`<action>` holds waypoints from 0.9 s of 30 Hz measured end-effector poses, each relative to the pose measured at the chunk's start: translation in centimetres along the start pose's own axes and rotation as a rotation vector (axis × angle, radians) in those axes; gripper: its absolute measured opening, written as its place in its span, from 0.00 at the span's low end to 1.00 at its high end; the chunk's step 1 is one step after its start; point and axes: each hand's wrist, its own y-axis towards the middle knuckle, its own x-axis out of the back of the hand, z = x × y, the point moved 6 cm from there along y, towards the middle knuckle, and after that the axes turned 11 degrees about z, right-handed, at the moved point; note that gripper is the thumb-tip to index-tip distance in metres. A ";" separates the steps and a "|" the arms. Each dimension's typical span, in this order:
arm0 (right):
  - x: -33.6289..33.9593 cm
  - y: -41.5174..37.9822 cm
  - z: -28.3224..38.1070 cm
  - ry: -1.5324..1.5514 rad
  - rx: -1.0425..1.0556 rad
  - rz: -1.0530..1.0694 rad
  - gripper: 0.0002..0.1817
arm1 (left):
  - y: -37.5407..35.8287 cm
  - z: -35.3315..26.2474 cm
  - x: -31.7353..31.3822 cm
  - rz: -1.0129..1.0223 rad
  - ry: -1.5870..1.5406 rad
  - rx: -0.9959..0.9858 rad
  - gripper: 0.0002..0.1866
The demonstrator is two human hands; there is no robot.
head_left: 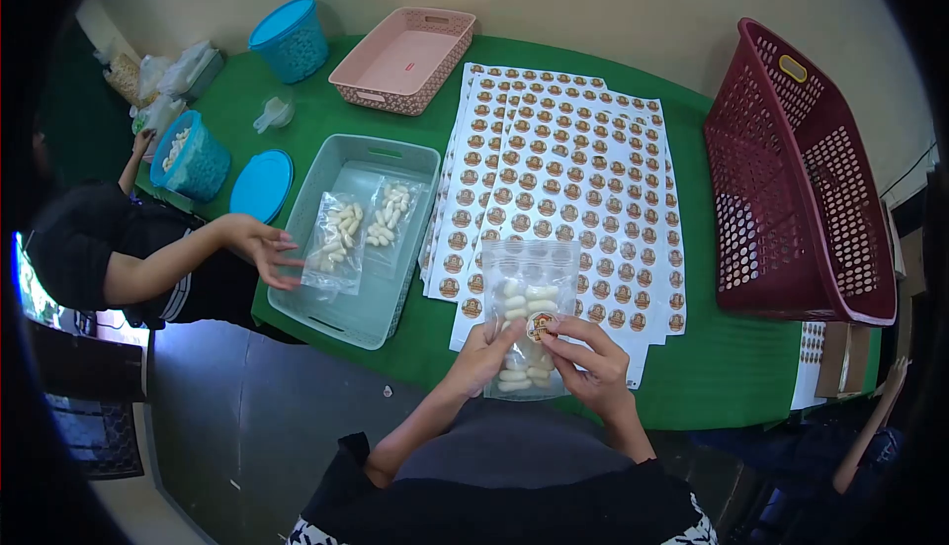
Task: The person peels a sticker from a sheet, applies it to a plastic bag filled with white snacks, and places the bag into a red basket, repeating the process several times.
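Note:
In front of my body I hold a clear zip bag (532,273) of white, capsule-shaped pieces upright over the table edge. My left hand (481,359) grips its left side, thumb lying across the front. A round brown-and-gold sticker (539,327) lies against the middle of the bag. My right hand (596,365) pinches this sticker at its right edge with thumb and forefinger. Behind the bag spread sheets of matching round stickers (563,165), stacked in overlapping layers.
A pale green tray (420,249) holds two filled bags (336,239); a co-worker's hand (259,247) reaches over its left rim. A pink basket (400,61), blue tubs (292,46) and a blue lid (262,186) stand beyond. A tall maroon basket (751,179) stands right.

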 end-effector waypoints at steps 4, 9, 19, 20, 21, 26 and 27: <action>-0.4 -0.2 -0.1 -0.035 0.035 0.024 0.12 | 0.5 1.2 0.6 0.010 -0.126 -0.072 0.22; -0.2 -0.2 0.2 -0.074 0.064 0.015 0.11 | 0.2 0.6 0.1 -0.007 -0.087 -0.077 0.22; -0.4 -0.5 -0.3 -0.090 0.051 0.024 0.11 | -0.1 0.3 -0.2 -0.024 -0.061 -0.092 0.18; -0.5 -0.6 -0.4 -0.089 0.052 0.025 0.11 | 0.0 0.4 -0.2 -0.026 -0.061 -0.092 0.18; -0.6 -0.7 -0.6 -0.075 0.047 0.027 0.11 | 0.1 0.3 -0.3 0.000 -0.031 -0.141 0.17; -0.5 -0.3 -0.3 -0.141 0.005 0.045 0.13 | 0.0 0.1 -0.4 0.047 0.009 -0.221 0.16; -0.6 -0.3 -0.3 -0.139 -0.009 0.064 0.13 | 0.0 0.3 -0.2 0.028 0.029 -0.194 0.16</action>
